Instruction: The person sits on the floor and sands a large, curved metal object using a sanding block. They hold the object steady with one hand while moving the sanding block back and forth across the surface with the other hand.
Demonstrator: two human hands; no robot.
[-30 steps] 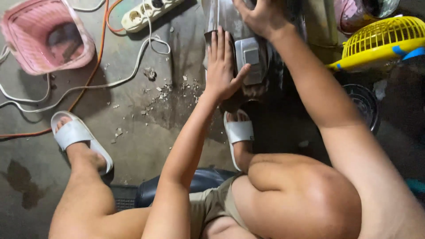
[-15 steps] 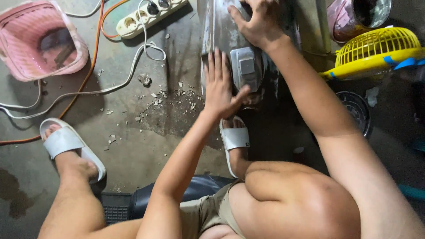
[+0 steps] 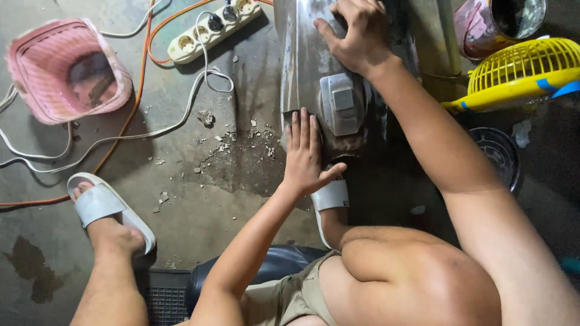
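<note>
A grey curved body panel with a raised rectangular fitting stands on the floor in front of me. My left hand lies flat against the panel's lower left side, fingers together, pressing a small dark abrasive sheet that shows at the fingertips. My right hand rests higher up with curled fingers gripping the panel's top. Grey dust and chips lie on the concrete just left of the panel.
A pink plastic basket stands at the far left. A white power strip with white and orange cables runs across the floor. A yellow fan guard and a tin are at the right. My feet wear white slides; I sit on a dark stool.
My left hand has slid down the panel toward me with the sheet under it. My right hand has stayed on the panel's top. The view has shifted slightly.
</note>
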